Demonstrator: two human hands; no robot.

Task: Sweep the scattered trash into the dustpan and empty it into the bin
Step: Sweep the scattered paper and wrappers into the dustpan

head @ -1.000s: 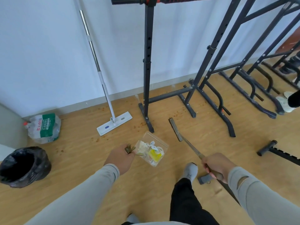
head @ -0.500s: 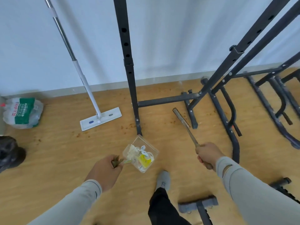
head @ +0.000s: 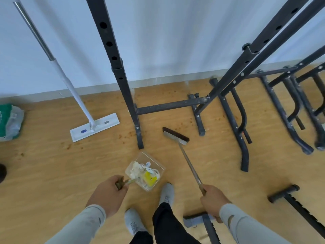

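**Desk:** Dustpan [head: 145, 170] first. Where is it, and who has it?

**Photographer:** Clear plastic, low over the wooden floor [head: 44, 169], just ahead of the person's grey shoe [head: 166, 193]. White scraps and a yellow piece [head: 148, 178] already lie inside. The left hand [head: 109, 194] is closed around its short handle [head: 123, 183], directly behind the pan.

**Desk:** And the brush?

**Photographer:** To the pan's right. The right hand [head: 213, 199] is wrapped tight on the long shaft, which runs up and slightly left from the hand to the broom head [head: 175, 136], lying beyond the pan and a little right of it.

**Desk:** What does the next stroke hinge on?

**Photographer:** My reading: the brown crumbs [head: 130, 136] sit past the pan, around the foot of the black rack upright [head: 139, 134], to the left of the bristles. So the head would have to draw back and leftward toward the pan's open mouth. The left hand is nearer the pan, the right does the reaching.

**Desk:** Anything farther out?

**Photographer:** A white flat mop [head: 95, 126] left of the pan against the wall, a plastic bag [head: 10, 122] farther left. The bin I cannot clearly make out.
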